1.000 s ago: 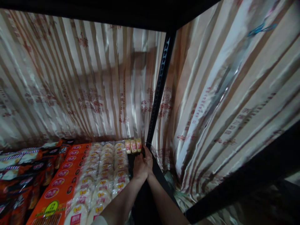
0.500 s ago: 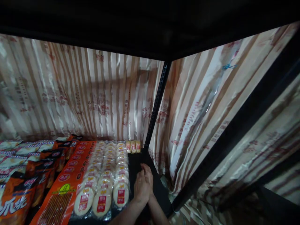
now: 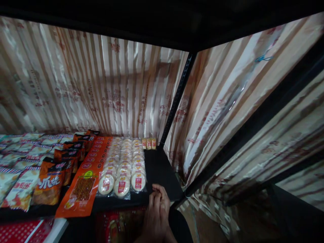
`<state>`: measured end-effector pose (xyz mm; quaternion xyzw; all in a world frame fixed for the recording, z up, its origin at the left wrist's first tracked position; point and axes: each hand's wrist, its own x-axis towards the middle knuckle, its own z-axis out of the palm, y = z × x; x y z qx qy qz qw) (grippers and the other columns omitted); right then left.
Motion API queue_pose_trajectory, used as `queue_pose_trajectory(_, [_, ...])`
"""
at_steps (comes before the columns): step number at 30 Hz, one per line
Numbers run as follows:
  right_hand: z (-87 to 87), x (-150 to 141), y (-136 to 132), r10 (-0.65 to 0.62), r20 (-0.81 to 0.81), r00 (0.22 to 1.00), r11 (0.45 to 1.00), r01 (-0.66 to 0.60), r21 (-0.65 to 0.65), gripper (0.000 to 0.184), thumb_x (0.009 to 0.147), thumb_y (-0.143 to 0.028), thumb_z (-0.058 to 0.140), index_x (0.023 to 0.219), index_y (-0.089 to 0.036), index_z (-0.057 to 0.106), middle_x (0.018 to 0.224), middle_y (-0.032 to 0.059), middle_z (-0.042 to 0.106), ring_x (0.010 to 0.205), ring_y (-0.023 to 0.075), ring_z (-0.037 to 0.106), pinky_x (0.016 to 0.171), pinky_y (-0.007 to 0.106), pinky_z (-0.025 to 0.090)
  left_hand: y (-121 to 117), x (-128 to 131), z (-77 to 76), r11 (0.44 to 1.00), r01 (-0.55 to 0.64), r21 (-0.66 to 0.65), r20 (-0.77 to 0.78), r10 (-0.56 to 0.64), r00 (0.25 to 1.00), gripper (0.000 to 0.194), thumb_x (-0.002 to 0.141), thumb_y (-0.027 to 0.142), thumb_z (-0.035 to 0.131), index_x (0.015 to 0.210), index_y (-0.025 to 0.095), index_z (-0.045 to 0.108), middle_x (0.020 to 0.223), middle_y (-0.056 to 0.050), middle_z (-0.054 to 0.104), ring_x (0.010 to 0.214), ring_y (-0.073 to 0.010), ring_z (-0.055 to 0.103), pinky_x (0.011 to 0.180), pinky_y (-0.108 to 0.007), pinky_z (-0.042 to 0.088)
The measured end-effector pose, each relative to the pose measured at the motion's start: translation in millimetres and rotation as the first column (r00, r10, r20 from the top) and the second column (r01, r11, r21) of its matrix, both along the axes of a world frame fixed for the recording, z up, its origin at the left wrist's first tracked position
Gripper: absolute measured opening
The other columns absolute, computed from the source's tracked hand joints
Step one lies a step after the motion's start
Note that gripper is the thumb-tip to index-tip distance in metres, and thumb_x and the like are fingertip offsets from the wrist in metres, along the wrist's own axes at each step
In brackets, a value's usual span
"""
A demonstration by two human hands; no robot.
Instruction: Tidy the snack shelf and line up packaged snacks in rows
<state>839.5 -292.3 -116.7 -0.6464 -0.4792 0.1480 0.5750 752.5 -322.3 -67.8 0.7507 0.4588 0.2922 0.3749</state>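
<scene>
My left hand [image 3: 154,210] and my right hand [image 3: 165,199] are clasped together at the front edge of the black shelf [image 3: 162,168]. The left fingers fold against the right hand, and nothing shows between them. The palms are hidden. Nearest to them on the left are rows of round white crackers [image 3: 122,186] in clear wrappers with red labels. Beside those lies a long orange packet [image 3: 82,189] with brown sticks showing through its window. A few small yellow packs [image 3: 149,143] stand at the back, by the corner post.
Orange-black snack bags [image 3: 49,184] and white snack bags [image 3: 24,189] fill the shelf's left side. A black post [image 3: 178,98] rises at the back corner, with a thick black beam [image 3: 243,128] on the right. Striped sheeting [image 3: 121,84] hangs behind. Below are red packages [image 3: 22,231].
My view has shifted, so the shelf's front edge and the red packages beneath now show. My joined hands have drawn back from over the shelf to its front edge.
</scene>
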Motion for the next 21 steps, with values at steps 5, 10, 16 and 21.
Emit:
queue_pose_trajectory(5, [-1.0, -39, -45, 0.085, -0.037, 0.996, 0.995, -0.087, -0.048, 0.022, 0.072, -0.023, 0.046, 0.08, -0.022, 0.066, 0.083, 0.0047, 0.067, 0.081, 0.0207, 0.063, 0.075, 0.03, 0.051, -30, -38, -12.2, 0.998, 0.051, -0.045, -0.02, -0.052, 0.998, 0.046, 0.087, 0.024, 0.027, 0.125, 0.014, 0.051, 0.127, -0.014, 0.052, 0.113, -0.0218, 0.053, 0.098, -0.031, 0.042])
queue_pose_trajectory(10, [-36.2, -68, -70, 0.206, -0.115, 0.972, 0.961, -0.223, -0.165, 0.021, 0.072, -0.022, 0.045, 0.078, -0.023, 0.065, 0.079, 0.0034, 0.068, 0.077, 0.0195, 0.063, 0.074, 0.029, 0.051, -49, -75, -40.7, 0.981, 0.012, -0.195, -0.188, -0.049, 0.981, 0.049, 0.086, 0.028, 0.031, 0.128, 0.01, 0.05, 0.135, -0.017, 0.046, 0.122, -0.0252, 0.048, 0.103, -0.036, 0.038])
queue_pose_trajectory(16, [-83.5, -85, -70, 0.275, -0.221, 0.936, 0.845, -0.345, -0.409, 0.025, 0.07, -0.023, 0.042, 0.075, -0.021, 0.066, 0.081, 0.0053, 0.07, 0.079, 0.0198, 0.064, 0.079, 0.031, 0.051, -48, -94, -78.0, 0.938, -0.077, -0.338, -0.298, -0.029, 0.954, 0.049, 0.089, 0.032, 0.029, 0.13, 0.012, 0.047, 0.138, -0.013, 0.046, 0.124, -0.0196, 0.046, 0.107, -0.031, 0.032])
queue_pose_trajectory(21, [-96.2, -97, -71, 0.265, -0.2, 0.943, 0.747, -0.332, -0.577, 0.028, 0.074, -0.023, 0.041, 0.063, -0.02, 0.067, 0.072, 0.0078, 0.07, 0.071, 0.0199, 0.064, 0.07, 0.03, 0.052, -42, -108, -97.9, 0.885, -0.084, -0.457, -0.317, -0.074, 0.945, 0.041, 0.091, 0.029, 0.032, 0.125, 0.016, 0.052, 0.131, -0.01, 0.054, 0.123, -0.0181, 0.047, 0.107, -0.03, 0.031])
